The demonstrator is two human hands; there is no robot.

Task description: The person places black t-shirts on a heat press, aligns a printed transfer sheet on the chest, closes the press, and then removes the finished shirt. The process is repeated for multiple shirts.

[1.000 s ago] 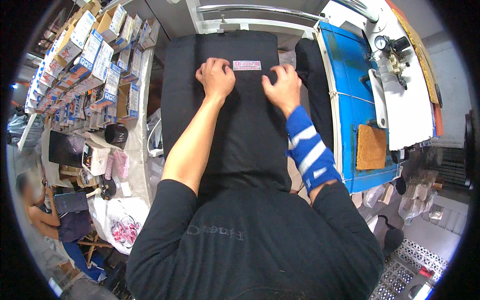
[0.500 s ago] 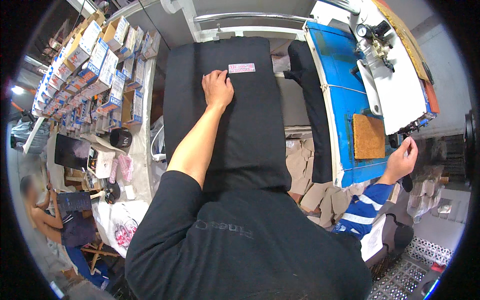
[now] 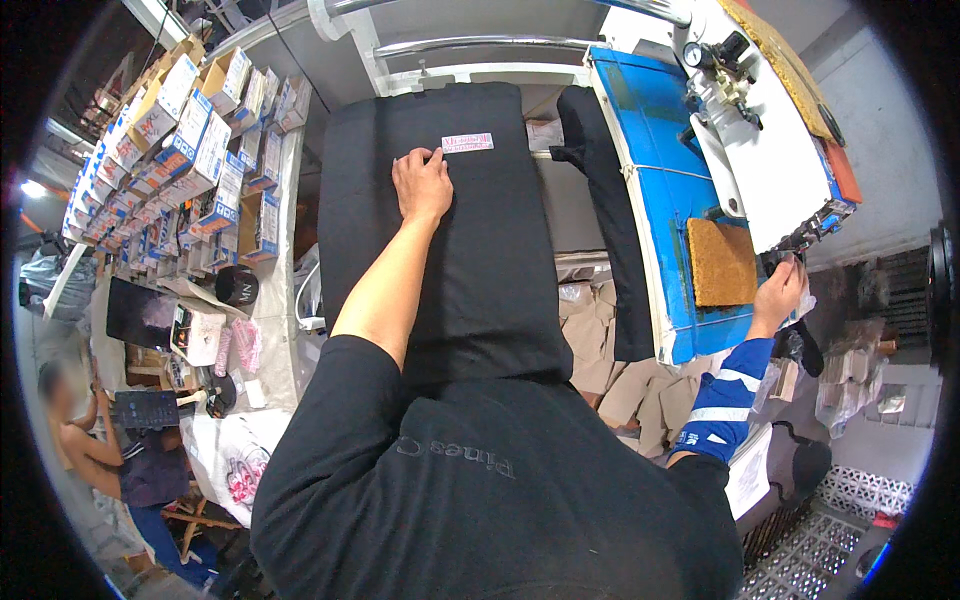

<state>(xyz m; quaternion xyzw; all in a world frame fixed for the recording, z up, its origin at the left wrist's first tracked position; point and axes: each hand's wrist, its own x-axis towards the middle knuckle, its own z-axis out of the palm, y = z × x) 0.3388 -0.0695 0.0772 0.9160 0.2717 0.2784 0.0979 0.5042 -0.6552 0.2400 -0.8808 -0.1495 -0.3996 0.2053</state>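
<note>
A black cloth garment [image 3: 480,270] lies flat over the board in front of me, its surface mostly smooth. Near its far end rests a small white transfer strip [image 3: 468,143] with pink-red print. My left hand [image 3: 424,187] lies on the cloth, fingers slightly bent and apart, the fingertips at the strip's left end. To the right, my right hand [image 3: 778,298] has its fingers closed at a dark knob-like part on the near end of the white press machine [image 3: 775,170]; the fingers partly hide that part.
A blue platen [image 3: 655,200] with a brown pad [image 3: 723,262] stands right of the garment, black cloth hanging beside it. Opened boxes [image 3: 200,150] are stacked at left. Beige folded pieces [image 3: 630,390] lie below the platen. Another person [image 3: 90,440] is at far left.
The whole view has shifted slightly, so the garment and press appear further left. My left hand stays by the strip, and my right hand stays at the machine's near end.
</note>
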